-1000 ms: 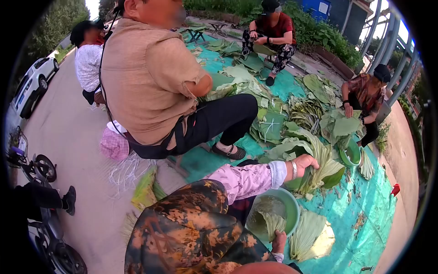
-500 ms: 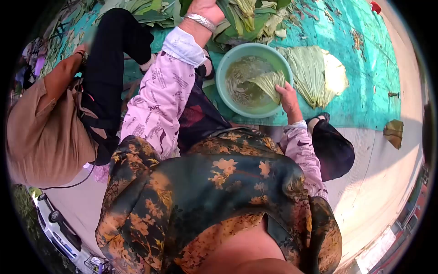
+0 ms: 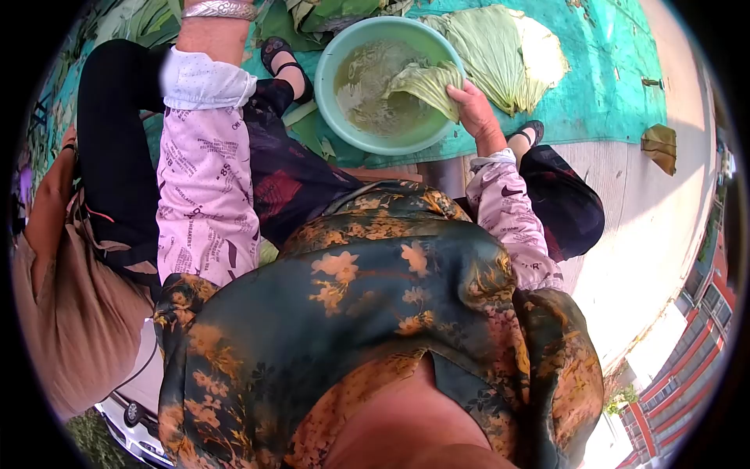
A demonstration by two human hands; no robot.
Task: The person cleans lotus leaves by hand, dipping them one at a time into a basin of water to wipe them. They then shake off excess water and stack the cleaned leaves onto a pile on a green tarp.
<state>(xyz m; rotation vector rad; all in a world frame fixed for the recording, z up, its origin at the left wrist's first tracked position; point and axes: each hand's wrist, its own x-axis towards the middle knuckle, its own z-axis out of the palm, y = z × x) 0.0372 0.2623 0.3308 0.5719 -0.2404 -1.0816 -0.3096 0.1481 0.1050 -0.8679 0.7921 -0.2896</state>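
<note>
My right hand (image 3: 478,119) pinches the edge of a pale green leaf (image 3: 424,83) at the right side of a round light-green basin (image 3: 373,147). The leaf hangs over the murky water (image 3: 371,98) in the basin, its far end touching or close to the surface. Just right of the basin lies a fanned stack of large pleated leaves (image 3: 500,55). My left arm (image 3: 207,184) stretches up to the top left, where a silver bracelet shows at the wrist. Beyond it the left hand is cut off by the frame edge.
A green tarp (image 3: 601,102) lies under the basin and leaves. More green leaves (image 3: 336,16) are heaped behind the basin. Another person (image 3: 78,305) sits close at my left. A dry brown leaf (image 3: 659,148) rests on the pavement to the right.
The view has shifted, so the basin appears higher and further left. My left hand has gone out of the frame at the top. The right hand still holds the leaf over the basin.
</note>
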